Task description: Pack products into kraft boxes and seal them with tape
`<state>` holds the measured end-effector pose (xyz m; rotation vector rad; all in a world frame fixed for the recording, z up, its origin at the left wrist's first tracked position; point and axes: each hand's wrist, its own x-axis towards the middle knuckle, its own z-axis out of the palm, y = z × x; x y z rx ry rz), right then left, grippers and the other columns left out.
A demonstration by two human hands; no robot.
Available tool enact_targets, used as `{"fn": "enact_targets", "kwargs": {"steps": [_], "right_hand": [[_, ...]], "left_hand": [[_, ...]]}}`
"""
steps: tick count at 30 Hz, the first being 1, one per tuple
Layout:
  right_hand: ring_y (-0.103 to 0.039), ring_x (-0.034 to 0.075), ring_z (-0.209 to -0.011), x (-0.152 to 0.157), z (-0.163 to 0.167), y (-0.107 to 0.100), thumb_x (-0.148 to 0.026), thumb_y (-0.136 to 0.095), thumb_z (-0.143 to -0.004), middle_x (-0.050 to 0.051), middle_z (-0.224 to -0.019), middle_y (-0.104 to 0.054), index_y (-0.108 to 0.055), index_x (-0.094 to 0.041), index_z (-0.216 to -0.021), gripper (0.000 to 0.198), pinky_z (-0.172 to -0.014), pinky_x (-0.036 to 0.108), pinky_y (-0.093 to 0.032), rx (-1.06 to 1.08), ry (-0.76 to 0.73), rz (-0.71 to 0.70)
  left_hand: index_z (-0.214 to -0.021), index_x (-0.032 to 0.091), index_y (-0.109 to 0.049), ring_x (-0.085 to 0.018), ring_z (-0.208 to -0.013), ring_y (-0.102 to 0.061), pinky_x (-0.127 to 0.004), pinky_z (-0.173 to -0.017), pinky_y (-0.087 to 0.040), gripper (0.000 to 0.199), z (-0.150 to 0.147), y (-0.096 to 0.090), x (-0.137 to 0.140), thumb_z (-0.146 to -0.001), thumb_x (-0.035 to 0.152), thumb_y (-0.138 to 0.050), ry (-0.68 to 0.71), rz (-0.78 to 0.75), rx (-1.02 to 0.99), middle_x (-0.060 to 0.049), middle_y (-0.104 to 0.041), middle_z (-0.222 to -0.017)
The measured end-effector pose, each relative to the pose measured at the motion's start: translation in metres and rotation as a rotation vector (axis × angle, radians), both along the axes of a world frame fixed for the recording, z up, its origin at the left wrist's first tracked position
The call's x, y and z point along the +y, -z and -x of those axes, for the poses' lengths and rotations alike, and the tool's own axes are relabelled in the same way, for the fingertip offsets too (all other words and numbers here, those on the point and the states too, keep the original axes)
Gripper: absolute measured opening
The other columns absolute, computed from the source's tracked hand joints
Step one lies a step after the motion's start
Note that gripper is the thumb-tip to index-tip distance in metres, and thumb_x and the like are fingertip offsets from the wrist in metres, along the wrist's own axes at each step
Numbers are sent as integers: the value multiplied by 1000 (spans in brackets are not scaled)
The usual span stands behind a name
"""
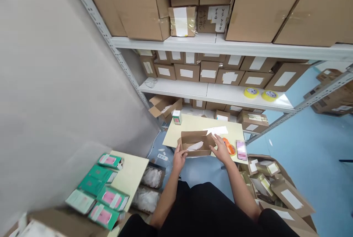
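Observation:
An open cardboard box (197,153) sits between my hands at the front edge of a pale yellow table, with a crumpled white sheet (195,146) lying inside it. My left hand (179,159) grips its left end. On the right end, my right hand (221,149) takes hold with thumb and fingers at the wall. Just right of that hand lies an orange tape dispenser (228,146), and beyond it a pink-and-white item (241,150), blurred out. White paper (217,130) lies behind the box. A small green-and-white carton (177,117) stands at the table's back left corner.
Shelving (176,87) with many labelled boxes rises behind the table, bearing two yellow tape rolls (250,92). Green cartons (95,180) cover a side table at left. A large box of packed parcels (288,194) stands at right. A power strip (162,157) lies on the floor.

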<state>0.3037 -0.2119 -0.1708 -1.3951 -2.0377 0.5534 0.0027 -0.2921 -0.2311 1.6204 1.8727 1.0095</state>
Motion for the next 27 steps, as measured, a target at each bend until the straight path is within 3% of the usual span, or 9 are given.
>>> {"fn": "enact_targets", "kwargs": {"steps": [6, 10, 14, 18, 21, 23, 27], "right_hand": [[-45, 34, -151, 40, 43, -1, -40, -63, -95, 12, -161, -50, -56, -30, -152, 59, -121, 57, -43, -6, 106, 33], [-47, 33, -150, 76, 97, -13, -35, -65, -92, 13, -159, -53, -60, -26, -150, 58, -123, 56, -42, 2, 72, 83], [-49, 32, -149, 112, 161, -14, -34, -67, -91, 12, -156, -57, -60, -26, -150, 60, -124, 55, -41, 72, 22, 144], [-49, 33, -150, 143, 220, 10, -42, -71, -87, 12, -157, -57, -59, -26, -151, 67, -125, 55, -39, 273, 77, 271], [-49, 33, -149, 174, 254, 34, -46, -74, -82, 13, -159, -54, -56, -25, -153, 76, -122, 53, -42, 443, 110, 423], [-58, 32, -142, 200, 271, 47, -45, -73, -81, 14, -156, -57, -55, -24, -153, 77, -118, 51, -47, 534, 122, 515], [-61, 34, -138, 251, 294, 58, -39, -73, -80, 15, -144, -68, -66, -21, -141, 64, -119, 52, -45, 333, 255, 565]], "left_hand": [[-102, 19, -81, -35, -150, -47, -52, -120, -46, 21, 50, 19, 89, -91, 18, -63, 112, -4, -77, -13, -46, -165], [-101, 16, -78, -36, -153, -43, -52, -121, -43, 19, 76, 28, 145, -90, 14, -63, 190, 24, -90, -16, -43, -167], [-102, 17, -75, -38, -150, -45, -56, -121, -42, 25, 93, 40, 173, -80, 7, -70, 235, 188, -79, -16, -45, -165], [-106, 22, -76, -31, -149, -49, -45, -118, -47, 39, 112, 41, 183, -75, 0, -68, 205, 296, -153, -10, -56, -157], [-107, 23, -76, -26, -135, -62, -40, -112, -52, 40, 132, 35, 196, -78, 0, -62, 119, 314, -217, -9, -72, -136], [-116, 22, -75, -25, -124, -68, -40, -110, -53, 43, 147, 30, 210, -81, 3, -60, 65, 310, -228, -9, -76, -125], [-149, 23, -57, -25, -118, -71, -39, -108, -53, 67, 176, 16, 252, -84, 9, -65, -10, 307, -210, -12, -67, -143]]}}
